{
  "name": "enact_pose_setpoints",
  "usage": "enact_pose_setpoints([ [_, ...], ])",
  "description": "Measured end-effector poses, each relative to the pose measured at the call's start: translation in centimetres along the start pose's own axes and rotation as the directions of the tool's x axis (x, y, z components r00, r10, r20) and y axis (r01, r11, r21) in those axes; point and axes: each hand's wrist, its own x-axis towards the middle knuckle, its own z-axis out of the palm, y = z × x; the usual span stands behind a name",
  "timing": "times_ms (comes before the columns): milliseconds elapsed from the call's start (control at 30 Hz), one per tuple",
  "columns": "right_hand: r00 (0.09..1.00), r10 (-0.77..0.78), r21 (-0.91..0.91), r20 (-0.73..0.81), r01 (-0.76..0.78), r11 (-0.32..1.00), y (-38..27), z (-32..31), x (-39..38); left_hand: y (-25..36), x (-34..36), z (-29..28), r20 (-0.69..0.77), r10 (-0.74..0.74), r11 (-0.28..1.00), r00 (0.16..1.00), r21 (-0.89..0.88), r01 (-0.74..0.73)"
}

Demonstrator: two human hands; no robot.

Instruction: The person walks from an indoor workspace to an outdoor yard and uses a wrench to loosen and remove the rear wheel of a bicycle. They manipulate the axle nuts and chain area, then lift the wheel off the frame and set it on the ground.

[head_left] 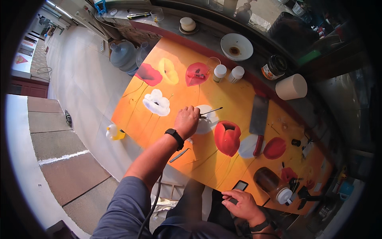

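From the head view, a glossy orange tabletop point(238, 99) painted with soft-edged poppies carries the left hand point(187, 121), fingers closed around a thin metal-tipped brush point(211, 112) over a white flower point(207, 119), while the right hand point(240, 205) rests curled at the table's near edge, touching a flat dark phone point(240, 185).

The orange flower painting point(223, 119) has a smooth, matt painted surface. The thin brush point(211, 112) shows a shiny metal ferrule. The wide scraper point(259, 115) has a dull grey metal blade and a red plastic handle. The brown jar point(269, 181) is glossy with a white plastic cap. The bowl point(236, 46) looks like glazed white ceramic.
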Motion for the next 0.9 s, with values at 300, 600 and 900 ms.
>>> enact_pose_setpoints([
  [300, 0.967, -0.225, -0.092, 0.119, 0.237, 0.967, -5.7, -1.3, -2.5, 4.6, -16.6, -8.8, 0.430, -0.400, 0.319, 0.809, -0.762, 0.563],
  [600, 0.953, -0.273, -0.047, 0.131, 0.281, 0.958, -7.2, -4.3, -6.3, 12.9, -46.7, -15.2, 0.758, -0.516, -0.381, 0.398, -0.619, 0.687],
  [900, 0.955, -0.179, -0.142, 0.239, 0.216, 0.966, -9.2, 1.1, -4.5, 12.9, -54.7, -17.7, 0.748, -0.507, -0.730, 0.429, -0.637, 0.247],
])
